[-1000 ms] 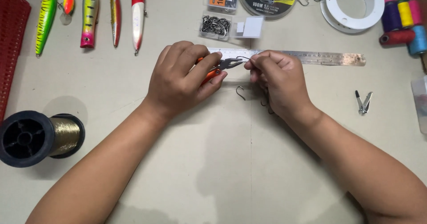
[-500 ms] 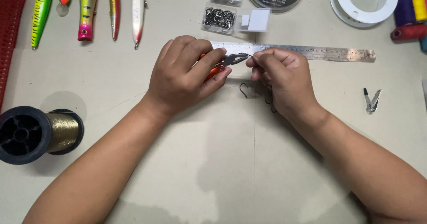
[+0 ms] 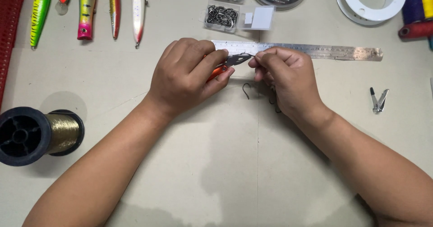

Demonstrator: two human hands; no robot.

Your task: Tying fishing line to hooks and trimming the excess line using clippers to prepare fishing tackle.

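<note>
— What do the hands hold?
— The left hand (image 3: 187, 76) is closed around orange-handled pliers (image 3: 228, 64), whose dark tip points right. The right hand (image 3: 286, 78) pinches something tiny at that tip; what it is cannot be made out. A hook (image 3: 246, 91) lies on the table (image 3: 225, 164) just below, between the hands.
— And around them?
— A steel ruler (image 3: 324, 51) runs behind the hands. Lures (image 3: 85, 10) line the top left, a spool (image 3: 38, 134) of gold line sits at the left, and clippers (image 3: 378, 100) lie at the right.
</note>
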